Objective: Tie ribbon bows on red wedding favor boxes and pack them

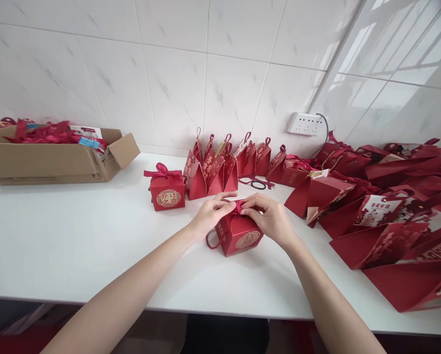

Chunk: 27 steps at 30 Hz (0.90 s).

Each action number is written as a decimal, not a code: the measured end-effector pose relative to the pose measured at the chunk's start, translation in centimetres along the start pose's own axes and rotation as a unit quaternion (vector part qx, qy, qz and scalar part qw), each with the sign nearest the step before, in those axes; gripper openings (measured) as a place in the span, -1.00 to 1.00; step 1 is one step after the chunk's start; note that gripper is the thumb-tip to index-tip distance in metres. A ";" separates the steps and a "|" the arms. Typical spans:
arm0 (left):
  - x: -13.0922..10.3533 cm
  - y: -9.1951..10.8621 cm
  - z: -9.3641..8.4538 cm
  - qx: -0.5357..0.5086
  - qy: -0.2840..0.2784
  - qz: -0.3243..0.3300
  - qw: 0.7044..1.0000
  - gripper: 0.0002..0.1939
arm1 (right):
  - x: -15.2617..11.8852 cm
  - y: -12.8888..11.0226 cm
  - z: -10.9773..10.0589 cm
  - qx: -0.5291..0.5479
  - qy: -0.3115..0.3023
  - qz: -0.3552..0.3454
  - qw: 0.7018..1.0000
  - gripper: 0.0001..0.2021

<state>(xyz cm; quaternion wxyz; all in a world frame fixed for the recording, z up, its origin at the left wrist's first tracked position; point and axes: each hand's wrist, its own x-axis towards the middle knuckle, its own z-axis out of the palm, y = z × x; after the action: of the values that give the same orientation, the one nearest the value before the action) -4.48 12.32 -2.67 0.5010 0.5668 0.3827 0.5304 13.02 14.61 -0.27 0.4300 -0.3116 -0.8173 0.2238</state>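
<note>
A red gift box (238,235) with a gold round emblem stands on the white table in front of me. On its top is a dark red ribbon (238,207), gathered in a knot or bow partly covered by my fingers. My left hand (213,212) pinches the ribbon from the left side. From the right, my right hand (267,216) grips it too, fingers bent over the box top. A loop of ribbon (213,241) hangs at the box's left side. Just behind to the left sits another red box (168,192) with a tied bow on top.
Several red triangular boxes (215,172) line up near the tiled wall. A large pile of red boxes (393,221) covers the right side. A cardboard carton (50,162) of ribbons stands at the left. A black ring (258,185) lies behind my hands, below a power strip (307,124).
</note>
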 end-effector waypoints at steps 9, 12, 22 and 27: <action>-0.9 1.0 0.4 0.254 0.078 0.087 0.960 -0.79 | 0.0 0.8 -1.6 -0.059 -0.032 -0.036 0.997 -0.85; -1.7 1.4 1.0 0.415 0.144 0.162 0.883 -0.79 | 0.2 1.1 -2.5 -0.066 -0.082 -0.030 0.994 -0.84; -2.4 0.6 1.6 0.530 0.192 0.364 0.741 -0.80 | 0.2 1.3 -4.7 -0.071 -0.115 -0.040 0.990 -0.78; -2.8 0.5 1.9 0.511 0.174 0.324 0.777 -0.86 | -0.8 -1.2 -4.6 -0.132 -0.083 0.082 0.984 -0.67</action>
<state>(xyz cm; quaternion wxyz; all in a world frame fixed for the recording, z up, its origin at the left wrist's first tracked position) -3.01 9.25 -2.66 -0.1389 0.7282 0.4720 0.4770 16.83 13.65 2.46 0.2963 -0.4122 -0.8439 0.1735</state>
